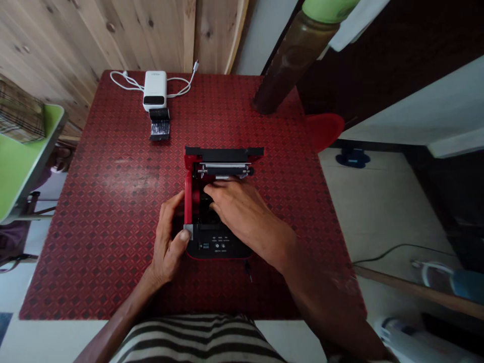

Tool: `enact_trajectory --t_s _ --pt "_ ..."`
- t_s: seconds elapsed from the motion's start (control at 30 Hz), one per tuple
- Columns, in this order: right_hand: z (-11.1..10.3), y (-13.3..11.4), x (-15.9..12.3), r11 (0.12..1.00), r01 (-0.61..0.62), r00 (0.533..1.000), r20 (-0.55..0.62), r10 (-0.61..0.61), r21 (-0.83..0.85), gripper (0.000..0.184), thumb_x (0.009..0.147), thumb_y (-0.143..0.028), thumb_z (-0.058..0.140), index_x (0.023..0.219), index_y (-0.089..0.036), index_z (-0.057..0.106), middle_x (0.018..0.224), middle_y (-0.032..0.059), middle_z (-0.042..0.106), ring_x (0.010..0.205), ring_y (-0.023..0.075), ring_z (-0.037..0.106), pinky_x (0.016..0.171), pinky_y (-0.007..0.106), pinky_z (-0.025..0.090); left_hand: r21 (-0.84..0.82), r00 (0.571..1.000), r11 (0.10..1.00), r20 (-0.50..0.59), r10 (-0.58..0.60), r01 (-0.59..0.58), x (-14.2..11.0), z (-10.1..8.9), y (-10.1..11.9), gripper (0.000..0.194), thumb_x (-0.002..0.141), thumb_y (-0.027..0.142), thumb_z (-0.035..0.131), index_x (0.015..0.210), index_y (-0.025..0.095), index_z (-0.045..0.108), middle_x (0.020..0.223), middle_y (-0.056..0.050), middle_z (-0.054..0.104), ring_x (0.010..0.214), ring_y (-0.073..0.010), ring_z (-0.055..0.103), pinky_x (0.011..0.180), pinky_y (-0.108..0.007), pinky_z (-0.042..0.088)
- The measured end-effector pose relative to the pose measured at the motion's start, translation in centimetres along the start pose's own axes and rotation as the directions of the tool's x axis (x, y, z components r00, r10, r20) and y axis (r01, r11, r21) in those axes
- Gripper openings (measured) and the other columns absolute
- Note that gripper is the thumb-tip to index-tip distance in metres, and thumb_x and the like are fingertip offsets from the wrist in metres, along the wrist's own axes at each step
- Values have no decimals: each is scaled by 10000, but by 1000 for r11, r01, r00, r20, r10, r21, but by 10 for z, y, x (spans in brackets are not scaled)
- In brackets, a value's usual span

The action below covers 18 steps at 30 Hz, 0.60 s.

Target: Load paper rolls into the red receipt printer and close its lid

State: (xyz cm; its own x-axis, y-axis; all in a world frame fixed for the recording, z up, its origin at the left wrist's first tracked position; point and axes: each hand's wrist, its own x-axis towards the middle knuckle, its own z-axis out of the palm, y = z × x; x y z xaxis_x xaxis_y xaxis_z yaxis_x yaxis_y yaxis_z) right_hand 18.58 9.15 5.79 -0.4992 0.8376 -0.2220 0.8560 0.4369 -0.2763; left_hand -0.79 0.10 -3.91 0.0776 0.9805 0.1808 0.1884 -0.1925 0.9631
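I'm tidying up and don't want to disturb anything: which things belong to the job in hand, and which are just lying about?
In the job:
- red-and-black machine, lid raised; left hand at its side, right hand reaching inside
- patterned table beneath it

Apparently just lying about:
- white device and cable
- green-capped bottle
- dark slippers on the floor

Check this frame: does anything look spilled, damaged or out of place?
Nothing looks spilled or clearly damaged. Only a pale patch on the red tabletop, left of the red-and-black machine, stands out from the darker pattern; it may be wear or just glare. The lid is up, with the right hand inside the machine.
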Motion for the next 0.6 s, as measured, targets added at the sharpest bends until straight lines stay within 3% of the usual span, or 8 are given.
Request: enact_trajectory --t_s 0.2,0.37,0.47,0.6 --pt "6 8 -6 987 69 997 -45 -63 148 363 1109 14 505 1274 -129 796 1313 159 848 1260 313 807 1097 469 649 8 1000 1000 19 8 -8 1 -2 1 641 1155 591 535 1745 343 522 1674 -111 606 1532 -377 574 1286 -619 443" --pt "0 25 -33 926 272 955 -192 -227 261 517 1031 105 505 1322 -183 821 1479 113 825 1378 243 779 1243 442 600 34 999 999 35 31 -32 2 -6 -2 642 1159 575 531 1753 334 503 1679 -120 601 1529 -374 571 1279 -621 453" --pt "-2 30 -45 886 370 921 -237 -309 279 405 1047 49 608 1226 -225 845 1331 63 882 1258 227 813 1180 427 632 33 999 999 36 1 -2 3 -7 -1 662 1145 596 546 1742 313 514 1666 -135 612 1517 -387 582 1274 -635 454" --pt "4 30 -45 895 355 926 -235 -297 269 283 1059 15 657 1014 -211 821 1070 52 878 1054 236 782 969 398 641 -9 998 998 29 -62 62 4 -7 7 666 1112 615 603 1702 307 565 1614 -134 649 1463 -377 633 1233 -606 510"
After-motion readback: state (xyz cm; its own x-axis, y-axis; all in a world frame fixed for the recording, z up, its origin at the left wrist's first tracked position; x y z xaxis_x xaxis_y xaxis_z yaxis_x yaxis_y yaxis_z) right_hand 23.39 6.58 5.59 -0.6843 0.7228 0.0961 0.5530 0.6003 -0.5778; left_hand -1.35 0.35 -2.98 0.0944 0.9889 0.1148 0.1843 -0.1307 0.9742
